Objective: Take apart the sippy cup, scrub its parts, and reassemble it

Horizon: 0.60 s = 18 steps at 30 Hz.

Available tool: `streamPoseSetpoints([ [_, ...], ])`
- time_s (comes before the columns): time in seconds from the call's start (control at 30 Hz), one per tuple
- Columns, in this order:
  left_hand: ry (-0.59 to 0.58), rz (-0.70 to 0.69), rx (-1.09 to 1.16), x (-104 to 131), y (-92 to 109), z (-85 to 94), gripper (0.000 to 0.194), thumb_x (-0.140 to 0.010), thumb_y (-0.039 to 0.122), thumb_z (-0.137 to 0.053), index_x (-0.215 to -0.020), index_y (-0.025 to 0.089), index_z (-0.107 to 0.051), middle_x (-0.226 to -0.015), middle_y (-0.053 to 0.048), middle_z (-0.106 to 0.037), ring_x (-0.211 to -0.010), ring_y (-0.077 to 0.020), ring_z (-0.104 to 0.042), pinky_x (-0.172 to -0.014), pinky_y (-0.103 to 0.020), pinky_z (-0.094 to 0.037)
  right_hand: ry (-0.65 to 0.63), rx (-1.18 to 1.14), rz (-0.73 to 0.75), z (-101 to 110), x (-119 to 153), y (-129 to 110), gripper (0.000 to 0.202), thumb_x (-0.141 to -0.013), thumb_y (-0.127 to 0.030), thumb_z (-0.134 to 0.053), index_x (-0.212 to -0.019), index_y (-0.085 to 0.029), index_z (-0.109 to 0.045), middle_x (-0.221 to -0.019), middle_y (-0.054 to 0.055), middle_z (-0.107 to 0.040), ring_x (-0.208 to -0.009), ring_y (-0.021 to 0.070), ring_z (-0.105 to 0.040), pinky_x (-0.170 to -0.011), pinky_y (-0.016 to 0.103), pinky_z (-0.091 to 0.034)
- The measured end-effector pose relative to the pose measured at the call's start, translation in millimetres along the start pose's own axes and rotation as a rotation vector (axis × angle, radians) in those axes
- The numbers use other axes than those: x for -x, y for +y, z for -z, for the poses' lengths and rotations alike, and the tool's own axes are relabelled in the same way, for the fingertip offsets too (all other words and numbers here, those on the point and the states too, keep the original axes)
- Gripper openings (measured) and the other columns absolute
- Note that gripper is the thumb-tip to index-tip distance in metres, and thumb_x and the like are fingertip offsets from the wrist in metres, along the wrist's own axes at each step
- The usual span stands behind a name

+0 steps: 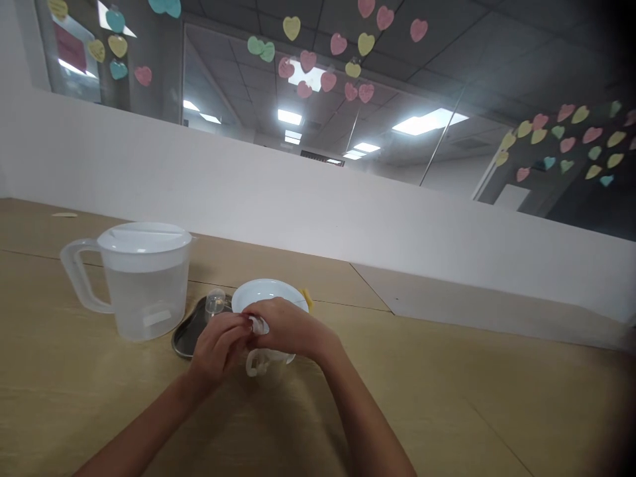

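Pinch grip on my feed: left hand point(218, 349) and right hand point(293, 324) meet, fingers held narrow around a small clear piece point(258, 324), probably gripped from both sides for steadiness. It's near the clear handled vessel point(271, 364), by the white bowl point(268, 287). The lidded jug point(149, 288) stands aside, I'd judge, leaving working room.

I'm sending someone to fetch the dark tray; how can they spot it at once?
On the wood-toned table, look left for the large translucent lidded pitcher. Just right of it, partly hidden by the left hand, lies the shallow tray, whose dark grey sets it apart from the white bowl.
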State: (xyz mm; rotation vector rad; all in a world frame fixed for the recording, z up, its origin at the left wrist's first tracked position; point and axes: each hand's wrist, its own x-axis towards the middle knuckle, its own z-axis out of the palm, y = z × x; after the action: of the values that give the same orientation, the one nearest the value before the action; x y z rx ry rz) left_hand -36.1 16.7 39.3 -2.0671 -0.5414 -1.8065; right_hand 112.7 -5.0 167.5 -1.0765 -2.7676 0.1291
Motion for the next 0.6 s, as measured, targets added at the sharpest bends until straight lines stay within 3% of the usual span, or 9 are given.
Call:
streamPoseSetpoints([
  [0.13,0.128,0.299,0.187,1.2,2.7,-2.9,0.025,-0.081,0.008,-0.057,-0.101,0.021,-0.048,-0.095,-0.004,-0.065,-0.091,-0.0153,-0.064,-0.079,-0.029,-0.054,0.062,0.007,0.016,-1.2,-2.1,0.8,0.024,-0.077,-0.021,-0.067,-0.099,-0.014,-0.061,-0.099,0.007,-0.065,-0.092,0.0209,-0.059,-0.077,0.031,-0.044],
  [0.3,0.231,0.738,0.412,-2.2,11.8,-6.4,0.022,-0.081,0.02,-0.062,-0.096,0.02,-0.046,-0.088,-0.002,-0.065,-0.085,-0.0149,-0.066,-0.07,-0.025,-0.056,0.06,0.036,0.047,-4.1,-2.7,4.7,0.027,-0.078,-0.017,-0.065,-0.105,-0.011,-0.06,-0.103,0.01,-0.064,-0.096,0.0228,-0.058,-0.084,0.034,-0.044],
  [0.6,0.301,1.01,0.736,-18.6,14.7,-5.5,0.038,-0.076,0.029,-0.068,-0.095,0.024,-0.035,-0.075,0.002,-0.067,-0.072,-0.0113,-0.065,-0.065,-0.02,-0.052,-0.016,0.055,0.052,-0.9,-1.8,5.0,0.029,-0.08,-0.013,-0.061,-0.109,-0.009,-0.058,-0.109,0.011,-0.063,-0.101,0.0235,-0.057,-0.088,0.035,-0.044],
])
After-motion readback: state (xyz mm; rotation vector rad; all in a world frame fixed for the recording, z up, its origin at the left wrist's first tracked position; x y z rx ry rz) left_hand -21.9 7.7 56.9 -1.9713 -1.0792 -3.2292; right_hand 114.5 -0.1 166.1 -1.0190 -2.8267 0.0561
